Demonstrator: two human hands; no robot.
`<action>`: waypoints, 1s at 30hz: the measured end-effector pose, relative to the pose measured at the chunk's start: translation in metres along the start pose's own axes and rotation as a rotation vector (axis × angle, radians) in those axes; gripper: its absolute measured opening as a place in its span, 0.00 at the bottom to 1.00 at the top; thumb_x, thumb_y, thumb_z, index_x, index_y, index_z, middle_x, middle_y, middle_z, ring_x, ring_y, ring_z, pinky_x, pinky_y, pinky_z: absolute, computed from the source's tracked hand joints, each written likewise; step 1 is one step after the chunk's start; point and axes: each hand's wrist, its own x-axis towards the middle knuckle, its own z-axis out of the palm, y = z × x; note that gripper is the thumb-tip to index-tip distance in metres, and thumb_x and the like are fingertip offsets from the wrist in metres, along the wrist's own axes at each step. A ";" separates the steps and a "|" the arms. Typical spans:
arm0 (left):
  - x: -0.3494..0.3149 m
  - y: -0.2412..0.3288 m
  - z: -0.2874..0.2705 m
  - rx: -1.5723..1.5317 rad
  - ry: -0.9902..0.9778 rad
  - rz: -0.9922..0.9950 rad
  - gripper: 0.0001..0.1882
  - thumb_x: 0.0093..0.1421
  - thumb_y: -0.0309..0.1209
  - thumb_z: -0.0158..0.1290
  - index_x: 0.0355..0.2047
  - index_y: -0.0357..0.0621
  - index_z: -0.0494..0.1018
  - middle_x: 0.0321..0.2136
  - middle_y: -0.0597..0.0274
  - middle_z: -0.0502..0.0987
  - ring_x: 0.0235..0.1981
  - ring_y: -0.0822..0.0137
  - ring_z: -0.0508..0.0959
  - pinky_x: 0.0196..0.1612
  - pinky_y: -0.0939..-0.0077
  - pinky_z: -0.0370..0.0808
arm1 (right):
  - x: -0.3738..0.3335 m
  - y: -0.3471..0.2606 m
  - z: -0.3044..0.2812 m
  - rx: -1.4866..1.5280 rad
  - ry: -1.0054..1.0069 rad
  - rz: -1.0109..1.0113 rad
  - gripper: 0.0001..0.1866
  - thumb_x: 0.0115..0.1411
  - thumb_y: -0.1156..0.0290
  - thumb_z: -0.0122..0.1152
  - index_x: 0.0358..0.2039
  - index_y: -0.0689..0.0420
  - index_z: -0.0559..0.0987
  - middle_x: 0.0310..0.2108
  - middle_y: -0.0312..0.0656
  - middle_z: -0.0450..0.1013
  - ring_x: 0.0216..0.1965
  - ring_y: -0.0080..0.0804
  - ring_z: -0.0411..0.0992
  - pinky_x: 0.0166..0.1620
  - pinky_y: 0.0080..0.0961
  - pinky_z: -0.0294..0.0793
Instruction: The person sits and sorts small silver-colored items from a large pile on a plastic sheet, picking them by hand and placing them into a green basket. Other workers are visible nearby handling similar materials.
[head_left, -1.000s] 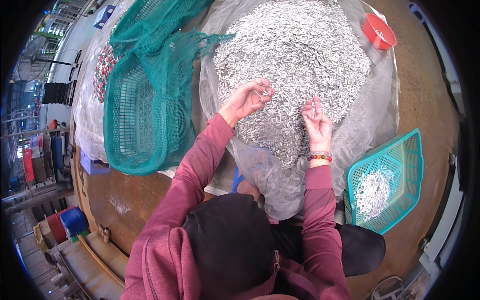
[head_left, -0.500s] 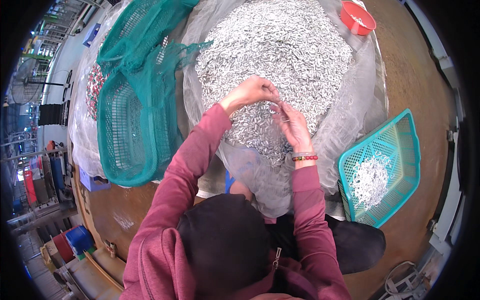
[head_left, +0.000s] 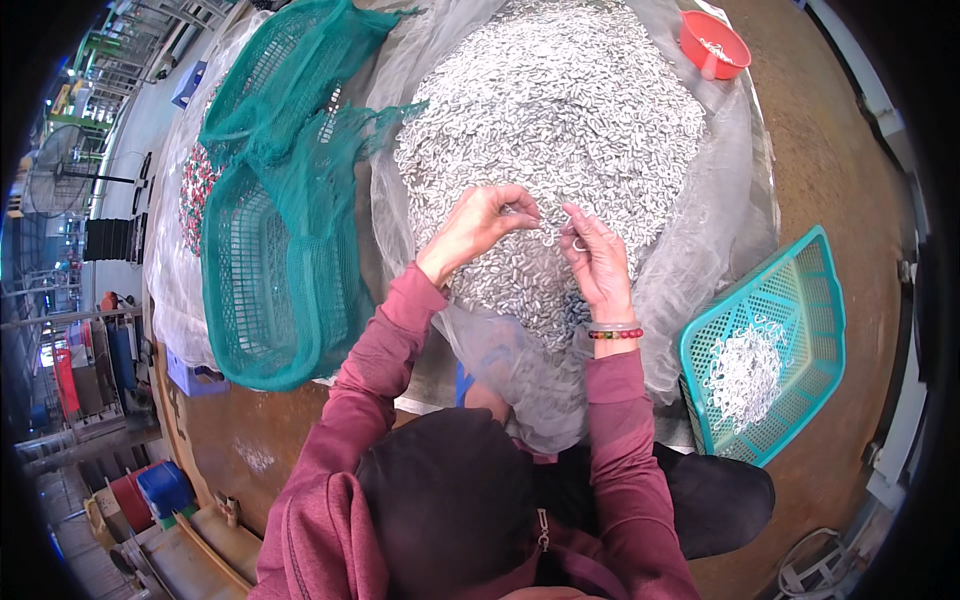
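Observation:
A large heap of small silvery-white metal hooks (head_left: 560,110) lies on pale netting in front of me. Over its near part my left hand (head_left: 490,222) is closed in a pinch; a small curved piece shows by its fingertips. Just to the right, my right hand (head_left: 600,262) has its fingers curled, with a small metal hook (head_left: 580,244) showing between thumb and fingers. A narrow gap parts the two hands. Exactly what lies inside the fingers is partly hidden.
At right, a teal basket (head_left: 830,290) holds a smaller pile of white hooks (head_left: 748,378). A red bowl (head_left: 715,35) with a few pieces stands at the far right. Green baskets under netting (head_left: 265,280) stand left. Pale netting (head_left: 715,210) surrounds the heap; a standing fan (head_left: 65,172) is farther left.
My hands have come slightly nearer to me and drawn apart, where before their fingertips met. The view has shifted a little; the baskets and heap look unchanged.

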 end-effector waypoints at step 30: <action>-0.037 0.001 -0.004 0.212 0.035 0.335 0.11 0.56 0.25 0.53 0.40 0.43 0.76 0.30 0.56 0.78 0.33 0.60 0.80 0.35 0.70 0.75 | -0.020 -0.004 0.012 -0.248 -0.185 0.176 0.07 0.56 0.74 0.62 0.35 0.61 0.76 0.26 0.34 0.72 0.22 0.14 0.66 0.22 0.07 0.60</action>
